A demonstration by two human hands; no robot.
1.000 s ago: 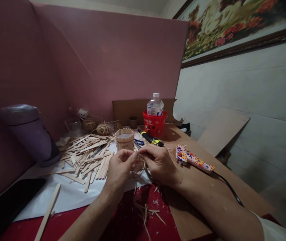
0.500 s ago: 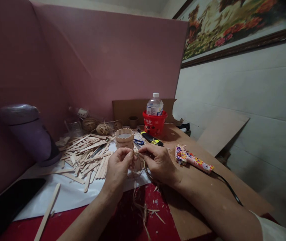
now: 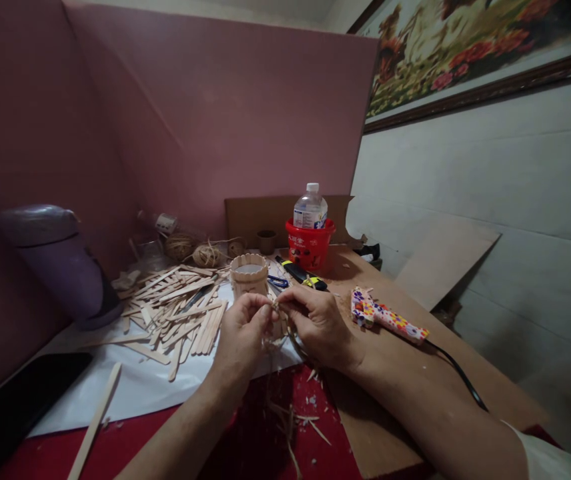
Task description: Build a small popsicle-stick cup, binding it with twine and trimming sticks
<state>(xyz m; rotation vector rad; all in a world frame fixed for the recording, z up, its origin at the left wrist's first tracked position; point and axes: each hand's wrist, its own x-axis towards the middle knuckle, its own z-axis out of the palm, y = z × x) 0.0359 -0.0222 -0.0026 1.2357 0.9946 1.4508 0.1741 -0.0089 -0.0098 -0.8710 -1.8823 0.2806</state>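
Note:
My left hand (image 3: 244, 328) and my right hand (image 3: 318, 327) meet in front of the cup, fingertips pinched together on a thin strand of jute twine (image 3: 286, 420). The twine hangs down from between them, over the red cloth. What lies right at the fingertips is small and partly hidden by the fingers. Just behind the hands stands a round cup (image 3: 249, 283) faced with wooden craft sticks, a band around its upper part. A loose pile of craft sticks (image 3: 175, 310) lies to the left of my left hand.
A red bucket (image 3: 310, 248) holds a plastic bottle (image 3: 310, 208). Nearby lie a yellow-black utility knife (image 3: 298, 272) and a blue cutter (image 3: 278, 282). A flowered glue gun (image 3: 385, 317) rests at right, twine balls (image 3: 206, 255) behind, a purple tumbler (image 3: 63, 267) and black phone (image 3: 30, 393) at left.
My left fingertips have shifted slightly right, closer to my right fingertips. Both hands keep their pinch on the twine. The camera view has moved very slightly.

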